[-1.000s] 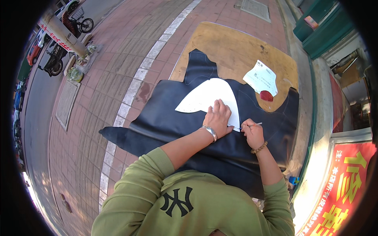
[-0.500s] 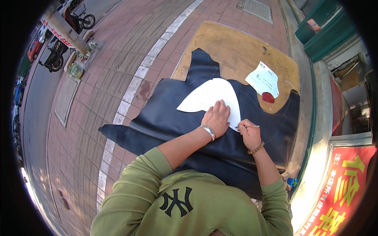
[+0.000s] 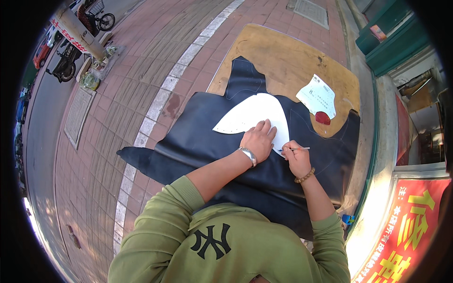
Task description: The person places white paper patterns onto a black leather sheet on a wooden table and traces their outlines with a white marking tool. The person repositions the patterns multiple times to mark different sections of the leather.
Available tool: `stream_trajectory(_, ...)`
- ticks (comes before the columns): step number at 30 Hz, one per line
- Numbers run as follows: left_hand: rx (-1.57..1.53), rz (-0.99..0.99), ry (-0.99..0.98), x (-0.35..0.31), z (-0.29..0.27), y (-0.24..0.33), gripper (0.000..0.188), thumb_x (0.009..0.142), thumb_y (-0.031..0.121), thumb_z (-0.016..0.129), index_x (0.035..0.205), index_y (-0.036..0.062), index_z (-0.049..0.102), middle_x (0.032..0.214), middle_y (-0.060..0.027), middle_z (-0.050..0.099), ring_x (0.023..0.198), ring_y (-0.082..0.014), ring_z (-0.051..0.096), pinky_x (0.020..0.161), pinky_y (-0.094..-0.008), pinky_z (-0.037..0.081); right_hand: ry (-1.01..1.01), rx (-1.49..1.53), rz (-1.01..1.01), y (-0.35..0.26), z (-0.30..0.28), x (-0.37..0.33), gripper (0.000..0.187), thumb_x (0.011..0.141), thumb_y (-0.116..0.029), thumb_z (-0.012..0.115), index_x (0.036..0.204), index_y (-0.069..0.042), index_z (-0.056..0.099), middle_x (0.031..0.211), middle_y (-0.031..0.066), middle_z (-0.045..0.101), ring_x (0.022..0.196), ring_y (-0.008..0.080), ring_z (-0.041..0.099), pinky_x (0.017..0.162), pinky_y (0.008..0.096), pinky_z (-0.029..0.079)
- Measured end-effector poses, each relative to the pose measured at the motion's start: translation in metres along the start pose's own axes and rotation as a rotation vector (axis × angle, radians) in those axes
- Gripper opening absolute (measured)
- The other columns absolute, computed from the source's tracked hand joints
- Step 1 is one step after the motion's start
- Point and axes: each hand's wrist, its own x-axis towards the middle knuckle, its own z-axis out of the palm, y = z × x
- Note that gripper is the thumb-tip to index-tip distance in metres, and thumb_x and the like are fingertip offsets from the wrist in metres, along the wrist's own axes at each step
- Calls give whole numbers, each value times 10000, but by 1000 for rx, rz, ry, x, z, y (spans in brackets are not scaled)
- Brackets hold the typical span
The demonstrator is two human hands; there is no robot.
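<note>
A large sheet of black leather (image 3: 193, 127) lies over the near part of a wooden table (image 3: 278, 52), its left end hanging past the edge. On it rests a white curved pattern piece (image 3: 255, 111). My left hand (image 3: 258, 140) presses down on the pattern's lower part, fingers stretched out. In my right hand (image 3: 298, 160) a thin silvery pen (image 3: 303, 148) is pinched, its tip at the pattern's lower right edge. Faint drawn lines show on the leather at the far left and the right.
Farther right on the table lies a smaller pale pattern piece (image 3: 317, 96) with a dark red piece (image 3: 322, 118) at its lower end. A blue object (image 3: 348, 219) sits by my right elbow. A red sign (image 3: 406, 226) stands at the right; brick pavement (image 3: 108, 155) runs along the left.
My right hand and the pen have shifted very slightly along the pattern's lower right edge. My left hand stays pressed on the pattern.
</note>
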Motion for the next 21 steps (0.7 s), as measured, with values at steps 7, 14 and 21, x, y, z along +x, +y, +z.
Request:
stream_trajectory(7, -3, -2, 17, 1, 3, -4, 481, 811, 225, 669, 1275, 128, 589, 1368, -136, 489, 1247, -266, 477, 941, -376, 481, 9, -215, -90, -9, 0, 2, 169, 917, -181, 533, 856, -47, 617, 757, 107, 664, 678, 237, 654, 634, 336, 493)
stream_trajectory(14, -61, -17, 47, -1, 0, -8, 505, 793, 223, 684, 1280, 135, 583, 1368, -87, 499, 1232, -249, 477, 956, -405, 442, 23, 64, 18, -9, 11, 15, 185, 915, -185, 534, 857, -29, 614, 753, 112, 664, 672, 225, 651, 630, 332, 492)
stream_trajectory(21, -218, -91, 60, -1, 7, -15, 552, 758, 207, 721, 1266, 122, 523, 1351, -61, 505, 1233, -253, 461, 985, -404, 401, 46, -43, -49, -14, 15, 16, 167, 918, -176, 534, 855, -41, 609, 752, 112, 651, 680, 263, 642, 630, 348, 487)
